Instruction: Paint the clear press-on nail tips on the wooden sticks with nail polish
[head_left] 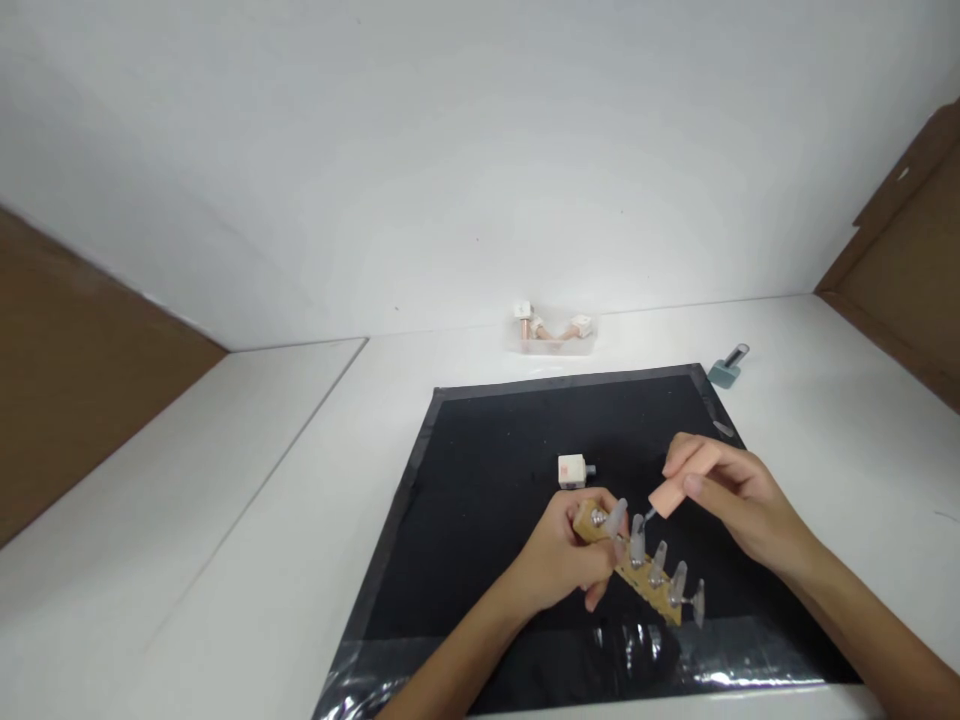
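My left hand (pixel 570 555) is closed around one end of a yellowish nail tip stand (pixel 649 585), tilted above the black mat. Several clear false nail tips (pixel 658 562) stick up from it on small metal posts. Between the fingers of my right hand (pixel 739 495) is the peach handle of a nail polish brush (pixel 669 496). Its bristles reach the second nail tip (pixel 637 540) from the left; whether they touch it is hard to tell. A small white square nail polish bottle (pixel 572 471) lies on its side just beyond my left hand.
The black mat (pixel 495 440) has shiny taped edges on a white table (pixel 300 500). Behind it, a clear plastic box (pixel 559 347) holds several small bottles. A grey-green brush-like tool (pixel 727 368) lies off the mat's far right corner. Brown panels (pixel 67 350) stand at both sides.
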